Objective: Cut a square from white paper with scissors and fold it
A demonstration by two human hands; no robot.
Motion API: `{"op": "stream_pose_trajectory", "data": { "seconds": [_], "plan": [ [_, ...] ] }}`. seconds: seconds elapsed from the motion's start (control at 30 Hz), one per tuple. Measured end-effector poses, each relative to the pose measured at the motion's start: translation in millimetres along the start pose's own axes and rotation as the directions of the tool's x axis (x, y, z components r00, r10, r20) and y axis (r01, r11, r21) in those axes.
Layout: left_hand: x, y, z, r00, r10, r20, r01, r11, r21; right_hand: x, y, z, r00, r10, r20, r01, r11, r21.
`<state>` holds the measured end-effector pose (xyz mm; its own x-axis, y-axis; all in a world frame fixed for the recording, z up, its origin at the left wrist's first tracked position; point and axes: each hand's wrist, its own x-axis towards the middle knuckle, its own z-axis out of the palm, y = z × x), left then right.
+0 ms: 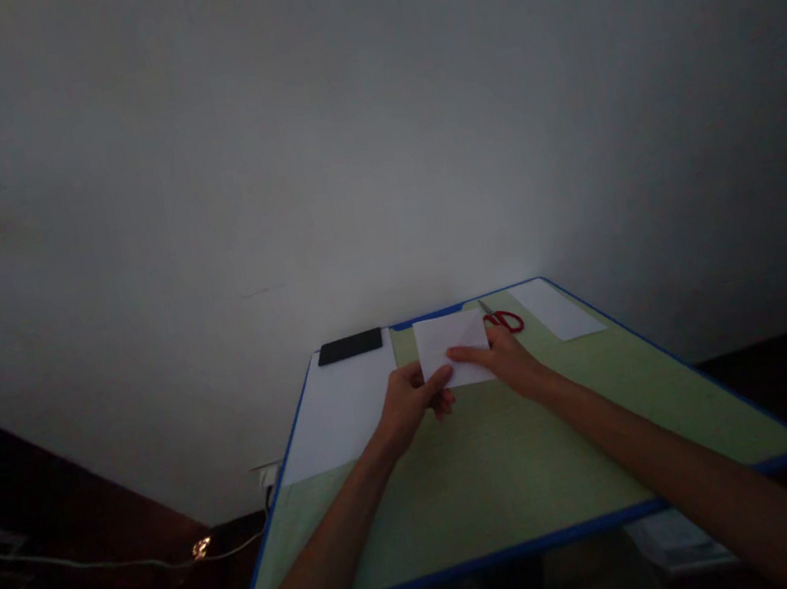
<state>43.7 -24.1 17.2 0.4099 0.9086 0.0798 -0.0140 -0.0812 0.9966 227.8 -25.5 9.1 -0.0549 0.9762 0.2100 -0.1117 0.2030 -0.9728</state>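
Note:
A small folded white paper (452, 343) lies near the far side of a green board with a blue rim (514, 547). My left hand (409, 405) pinches the paper's near left edge between thumb and fingers. My right hand (503, 358) rests on the paper's right side, with its fingers pressed on the sheet. Red-handled scissors (506, 320) lie just beyond my right hand.
A large white sheet (342, 410) covers the board's left part, with a black phone (350, 346) at its far end. Another white sheet (555, 309) lies at the far right corner. White cables (69, 570) trail over a dark surface to the left. A plain wall stands behind.

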Motion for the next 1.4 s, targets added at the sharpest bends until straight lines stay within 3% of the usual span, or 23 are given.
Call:
{"op": "stream_pose_trajectory", "data": {
  "seconds": [0.3,0.43,0.63,0.83,1.1,1.4],
  "plan": [
    [-1.1,3.1,-2.5,1.0,0.008,-0.005,-0.008,1.0,-0.012,0.5,0.6,0.4,1.0,0.02,0.02,-0.021,0.999,0.034],
    [-0.7,5.7,-3.2,0.996,0.082,-0.031,-0.083,0.996,-0.033,0.3,-2.5,-1.7,0.999,0.035,0.025,-0.036,0.998,0.053],
    [2.4,4.6,-5.6,0.984,0.15,-0.094,-0.143,0.987,0.075,-0.6,-4.0,-2.4,0.999,0.04,0.028,-0.041,0.999,0.019],
    [3.6,1.6,-5.0,0.972,0.121,-0.201,-0.088,0.982,0.165,0.2,-3.9,-1.4,0.999,0.033,0.006,-0.033,0.999,-0.024],
    [4.2,0.8,-5.5,0.996,0.074,-0.042,-0.072,0.996,0.05,-0.3,-7.1,0.2,1.0,0.005,-0.016,-0.006,0.998,-0.061],
    [0.7,7.4,-3.2,0.997,0.057,-0.058,-0.056,0.998,0.031,3.2,-0.6,-2.6,1.0,-0.003,-0.01,0.003,1.0,-0.024]
  ]
}}
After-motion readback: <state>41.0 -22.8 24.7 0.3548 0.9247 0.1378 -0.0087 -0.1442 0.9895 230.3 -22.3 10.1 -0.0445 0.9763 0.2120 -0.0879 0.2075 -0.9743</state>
